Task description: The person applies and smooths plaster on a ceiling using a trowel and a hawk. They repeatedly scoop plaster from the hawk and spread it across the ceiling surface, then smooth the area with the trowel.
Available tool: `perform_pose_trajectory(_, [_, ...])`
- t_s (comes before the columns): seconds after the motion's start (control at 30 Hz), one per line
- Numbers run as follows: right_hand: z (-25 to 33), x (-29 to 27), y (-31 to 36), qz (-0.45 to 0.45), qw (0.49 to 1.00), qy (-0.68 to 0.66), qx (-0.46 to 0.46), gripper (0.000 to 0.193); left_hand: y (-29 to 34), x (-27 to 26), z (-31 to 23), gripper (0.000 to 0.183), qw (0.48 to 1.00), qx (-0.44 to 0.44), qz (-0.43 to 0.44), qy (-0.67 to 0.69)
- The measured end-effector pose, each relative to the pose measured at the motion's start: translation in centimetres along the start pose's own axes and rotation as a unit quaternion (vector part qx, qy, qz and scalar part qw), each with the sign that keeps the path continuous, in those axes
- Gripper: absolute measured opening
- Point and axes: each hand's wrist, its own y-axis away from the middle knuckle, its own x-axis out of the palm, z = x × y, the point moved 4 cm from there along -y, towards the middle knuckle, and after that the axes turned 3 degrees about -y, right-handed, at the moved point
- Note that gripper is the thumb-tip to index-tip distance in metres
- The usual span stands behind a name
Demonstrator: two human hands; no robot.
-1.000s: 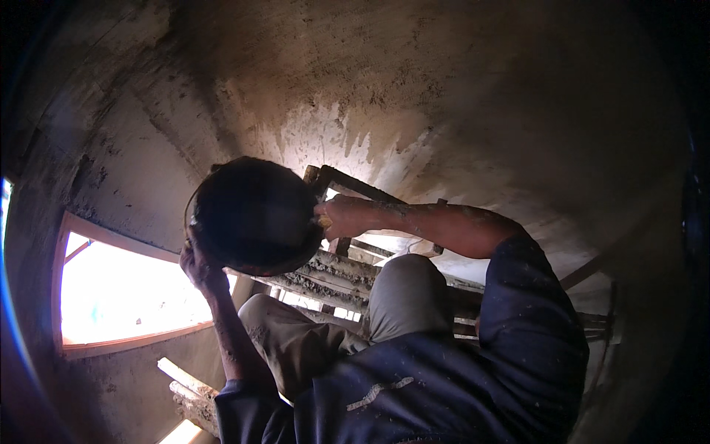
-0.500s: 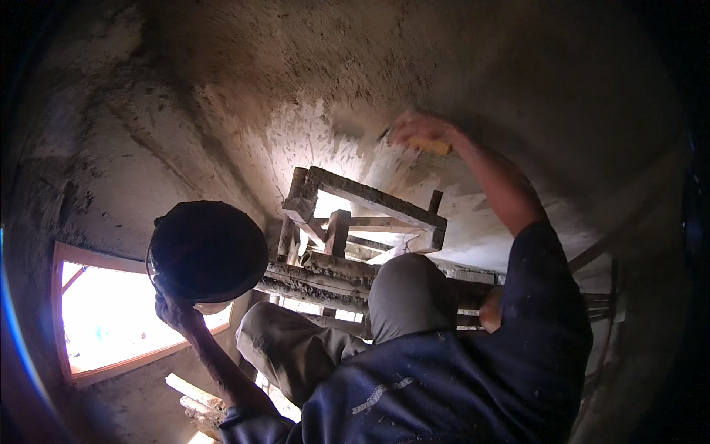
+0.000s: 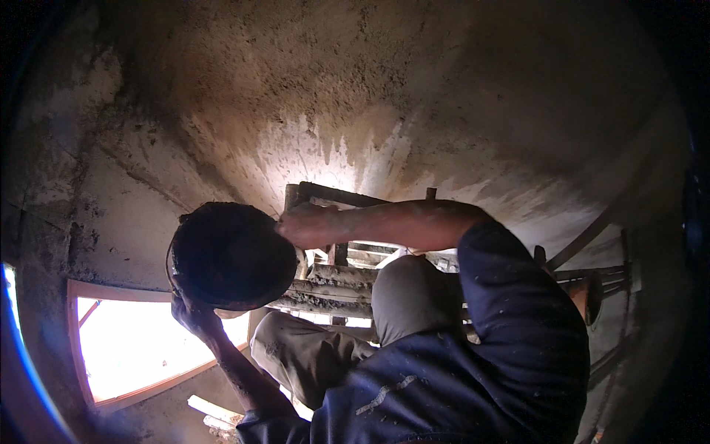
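Note:
My left hand [image 3: 196, 314] is closed on the lower side of a round black bucket [image 3: 233, 259], holding it up at the left with its dark mouth toward me. My right forearm [image 3: 414, 224] crosses in front of me, and my right hand [image 3: 305, 225] is at the bucket's right rim. Its fingers are curled. The yellow-handled tool, seen in this hand a moment earlier and much like a trowel, is hidden now by the hand and the bucket. Inside the bucket it is too dark to make out any contents.
Rough, patchily plastered wall [image 3: 296, 96] curves overhead. A wooden frame [image 3: 340, 194] and stacked poles [image 3: 336, 277] stand ahead, beyond my bent knee [image 3: 296, 348]. A bright wood-framed window [image 3: 148, 348] is at the left, with pale wood pieces [image 3: 213, 411] below it.
My right hand has come down and left from the wall to the bucket, and the yellow handle has gone out of sight. The bucket has shifted slightly right in view.

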Motion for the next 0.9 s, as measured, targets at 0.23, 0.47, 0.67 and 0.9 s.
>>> perform_pose_trajectory(0.23, [4.6, 3.8, -5.1, 0.039, 0.999, 0.017, -0.016, 0.021, 3.8, 1.2, -3.6, 0.043, 0.993, 0.090, -0.053, 0.047])
perform_pose_trajectory(0.47, [3.2, 6.9, -4.6, 0.047, 0.993, -0.096, -0.058, 0.029, 6.7, 1.2, -6.7, 0.045, 0.972, 0.157, -0.021, 0.175])
perform_pose_trajectory(0.67, [1.1, 3.4, -0.6, 0.029, 0.981, -0.181, -0.064, 0.038, 5.4, -1.4, -4.0, 0.037, 0.955, 0.135, -0.020, 0.264])
perform_pose_trajectory(0.9, [-1.5, -4.5, 3.0, 0.065, 0.957, -0.260, -0.107, 0.037, 3.5, -2.0, 1.0, 0.039, 0.955, 0.067, -0.035, 0.286])
